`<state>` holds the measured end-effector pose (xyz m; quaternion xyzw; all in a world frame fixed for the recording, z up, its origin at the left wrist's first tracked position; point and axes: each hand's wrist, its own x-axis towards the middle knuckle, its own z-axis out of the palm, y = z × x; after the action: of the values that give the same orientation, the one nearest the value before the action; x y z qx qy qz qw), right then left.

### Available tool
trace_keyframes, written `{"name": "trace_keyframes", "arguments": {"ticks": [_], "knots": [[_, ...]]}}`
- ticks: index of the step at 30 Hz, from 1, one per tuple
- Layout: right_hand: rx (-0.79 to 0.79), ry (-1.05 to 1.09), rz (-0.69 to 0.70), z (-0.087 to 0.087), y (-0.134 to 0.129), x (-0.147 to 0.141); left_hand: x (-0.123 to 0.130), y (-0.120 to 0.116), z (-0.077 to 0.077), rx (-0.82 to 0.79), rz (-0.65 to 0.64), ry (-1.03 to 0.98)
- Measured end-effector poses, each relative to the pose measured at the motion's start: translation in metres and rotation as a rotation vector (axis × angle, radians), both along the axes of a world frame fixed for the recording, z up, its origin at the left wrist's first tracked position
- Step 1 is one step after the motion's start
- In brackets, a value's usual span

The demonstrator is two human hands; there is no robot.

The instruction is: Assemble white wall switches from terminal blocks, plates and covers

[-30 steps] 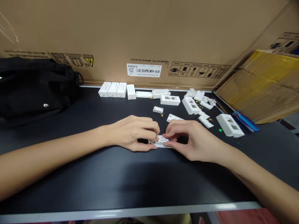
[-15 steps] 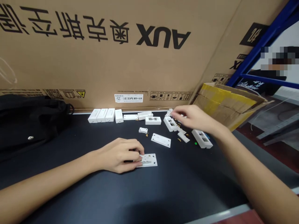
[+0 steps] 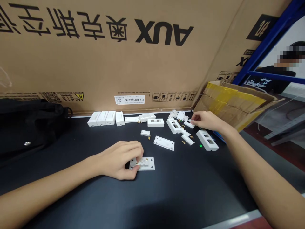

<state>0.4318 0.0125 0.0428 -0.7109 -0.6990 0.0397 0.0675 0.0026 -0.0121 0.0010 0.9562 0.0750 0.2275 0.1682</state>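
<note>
Pinned the white socket plate (image 3: 148,165) flat on the black workbench (image 3: 190,190) under the left hand (image 3: 119,159), fingers clamped firmly on its near edge for steadiness, and held the right hand (image 3: 206,121), fingers loosely apart, at a small white plastic strip (image 3: 189,124).

Fig. 1. Right of my left hand (image 3: 120,159), a flat white plastic plate (image 3: 148,166) lies horizontal, long side crosswise, with a small brass-coloured part at its centre; my left fingers (image 3: 134,170) hold its left end. Just beneath my right hand (image 3: 205,121), a small white plastic piece (image 3: 189,124) lies slanted, its end near the fingertips (image 3: 192,117).
</note>
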Motion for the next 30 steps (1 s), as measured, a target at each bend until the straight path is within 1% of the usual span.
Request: {"name": "trace_keyframes", "arguments": {"ticks": [6,16,19,24,26,28,30], "knots": [[0.005,0.04,0.02,0.008,-0.009,-0.001,0.0,0.0,0.002,-0.017,0.044,0.078],[0.089,0.008,0.011,0.018,-0.016,-0.003,0.0,0.0,0.001,-0.046,0.064,0.097],[0.088,0.006,0.0,0.013,-0.013,-0.002,0.0,0.0,0.002,-0.05,0.063,0.1],[0.115,-0.018,-0.063,-0.008,-0.001,0.007,0.001,0.001,0.002,-0.058,0.054,0.105],[0.126,-0.025,-0.083,-0.014,0.002,0.009,0.0,0.001,0.002,-0.058,0.053,0.099],[0.135,-0.03,-0.069,-0.016,0.003,0.009,0.0,0.001,0.001,-0.058,0.054,0.096],[0.149,-0.034,-0.023,-0.016,0.004,0.005,0.0,0.001,0.001,-0.064,0.054,0.097]]}}
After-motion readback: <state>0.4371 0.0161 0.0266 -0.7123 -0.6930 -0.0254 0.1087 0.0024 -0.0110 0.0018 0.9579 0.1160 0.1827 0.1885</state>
